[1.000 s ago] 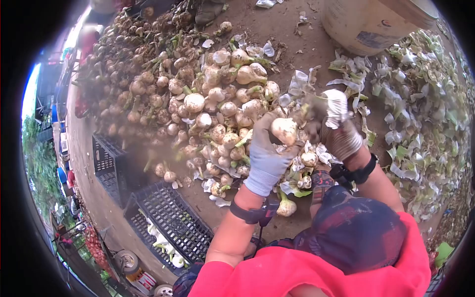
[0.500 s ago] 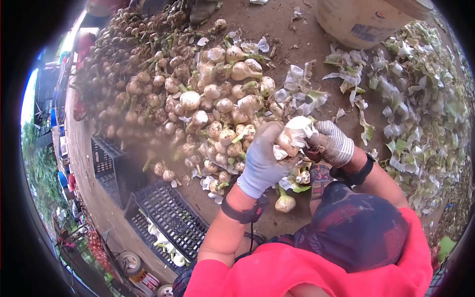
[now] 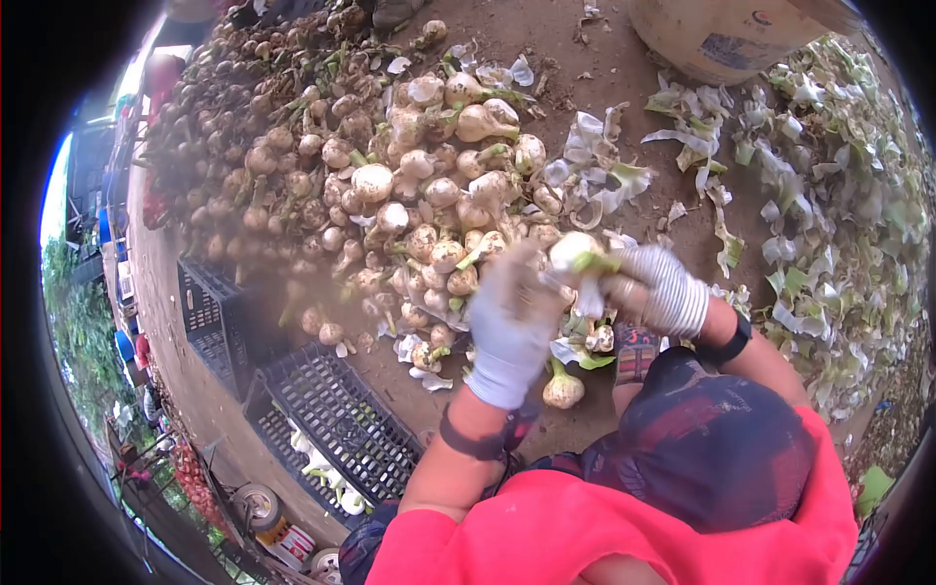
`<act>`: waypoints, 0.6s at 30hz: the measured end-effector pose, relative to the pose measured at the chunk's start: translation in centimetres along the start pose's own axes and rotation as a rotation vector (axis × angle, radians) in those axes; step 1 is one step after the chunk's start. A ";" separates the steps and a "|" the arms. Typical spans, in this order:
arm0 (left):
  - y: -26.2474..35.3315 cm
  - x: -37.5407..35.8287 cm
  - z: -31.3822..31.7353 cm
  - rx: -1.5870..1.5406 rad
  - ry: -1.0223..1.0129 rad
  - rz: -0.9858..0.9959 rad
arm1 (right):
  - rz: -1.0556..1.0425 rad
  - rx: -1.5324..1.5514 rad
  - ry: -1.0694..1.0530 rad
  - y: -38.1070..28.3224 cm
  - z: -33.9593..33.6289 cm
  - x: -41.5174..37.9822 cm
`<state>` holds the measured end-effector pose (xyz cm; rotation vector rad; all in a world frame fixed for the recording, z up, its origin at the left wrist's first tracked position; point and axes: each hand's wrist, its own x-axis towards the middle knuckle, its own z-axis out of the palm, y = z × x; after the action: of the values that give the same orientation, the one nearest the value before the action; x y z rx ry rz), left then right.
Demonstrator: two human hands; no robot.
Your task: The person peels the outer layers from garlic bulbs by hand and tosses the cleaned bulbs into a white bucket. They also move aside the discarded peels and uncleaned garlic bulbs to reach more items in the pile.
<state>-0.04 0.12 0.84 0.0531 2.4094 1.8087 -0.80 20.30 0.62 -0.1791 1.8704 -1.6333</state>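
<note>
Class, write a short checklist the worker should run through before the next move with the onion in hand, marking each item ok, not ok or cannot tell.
1. Both hands gloved: left hand, right hand - ok.
2. Onion held between both hands - ok.
3. Onion fully peeled - cannot tell; motion blur.
4. Crate close by, with room left - ok.
5. Unpeeled onion pile close in front - ok.
6. Peelings lying apart from the pile - ok.
</note>
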 end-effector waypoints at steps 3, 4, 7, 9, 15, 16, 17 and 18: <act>0.1 0.3 1.3 -0.166 -0.218 -0.238 | 0.119 0.118 -0.129 -1.2 0.6 -0.1; -0.2 0.7 1.2 -0.163 -0.212 -0.227 | 0.109 0.112 -0.129 -1.1 0.3 0.5; -1.1 0.4 1.3 -0.333 -0.286 -0.429 | -0.190 -0.775 -0.004 -2.2 -0.5 0.8; -1.2 0.1 0.6 -0.306 -0.325 -0.155 | -0.194 -0.990 0.289 -0.7 -1.5 1.1; -1.6 0.8 -3.5 -0.995 -0.081 -0.298 | -0.268 -0.421 -0.522 -0.1 -3.0 -2.7; -1.9 1.7 -4.1 -1.086 0.083 -0.457 | -0.463 -0.124 -0.490 -1.4 -4.1 -4.5; -2.2 2.4 -4.5 -1.174 0.245 -0.615 | -0.645 0.182 -0.451 -2.2 -5.0 -5.5; -3.5 2.6 -4.7 -1.363 0.134 -0.514 | -0.661 0.178 -0.451 -1.5 -5.6 -5.2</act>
<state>-3.02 -5.10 -1.39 -0.7204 0.6583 2.6667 -0.16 27.26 4.10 -1.0852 1.3761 -1.9529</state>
